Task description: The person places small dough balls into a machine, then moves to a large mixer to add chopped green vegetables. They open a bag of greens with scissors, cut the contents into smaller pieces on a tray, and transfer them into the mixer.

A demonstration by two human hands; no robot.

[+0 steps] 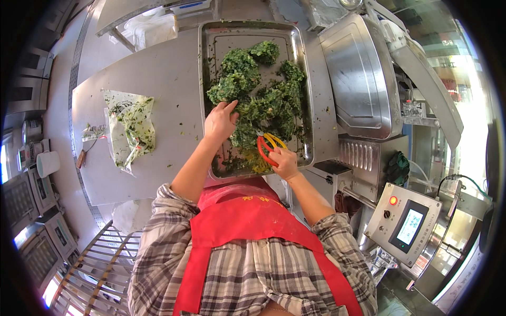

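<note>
Clumps of chopped leafy greens (pixel 272 104) lie in a rectangular stainless steel tray (pixel 203 59) before me. My right hand (pixel 284 162) grips a pair of scissors (pixel 265 149) with one red and one yellow handle. Their blades are mostly hidden among the greens at the tray's near side. At the left of the pile is my left hand (pixel 222 120), fingers apart, its fingertips at the edge of a clump. It holds nothing that I can see. Yellowish liquid (pixel 257 160) and loose bits of leaf show in the tray's near end.
Left on the steel table (pixel 174 79) lie a clear plastic bag (pixel 132 126) with green scraps and a wooden-handled scraper (pixel 84 152). A metal hopper or lid (pixel 359 79) stands right of the tray. A control box (pixel 403 225) is at lower right, a slatted rack (pixel 95 272) at lower left.
</note>
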